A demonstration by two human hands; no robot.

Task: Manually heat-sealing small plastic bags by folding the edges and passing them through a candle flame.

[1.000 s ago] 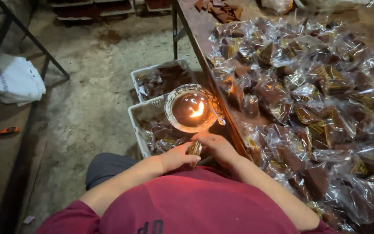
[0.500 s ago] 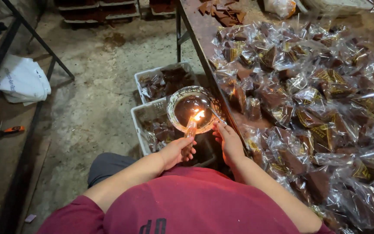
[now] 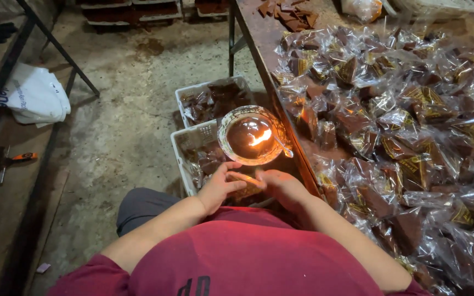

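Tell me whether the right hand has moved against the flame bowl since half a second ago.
Yes. The right hand has dropped from beside the flame bowl rim to below it, nearer the body, meeting the left hand at a small packet.

We see glossy, crinkly clear plastic wrappers (image 3: 390, 126) on matt brown pieces covering the rough, rusty-looking table (image 3: 259, 38) at right. The bowl (image 3: 250, 135) with the flame looks like shiny metal holding glossy dark liquid. White plastic crates (image 3: 185, 151) sit near, matt. The floor (image 3: 122, 126) is rough concrete. A white cloth (image 3: 34, 96) lies far left, soft, matt. The shirt (image 3: 248, 257) is matt red fabric.
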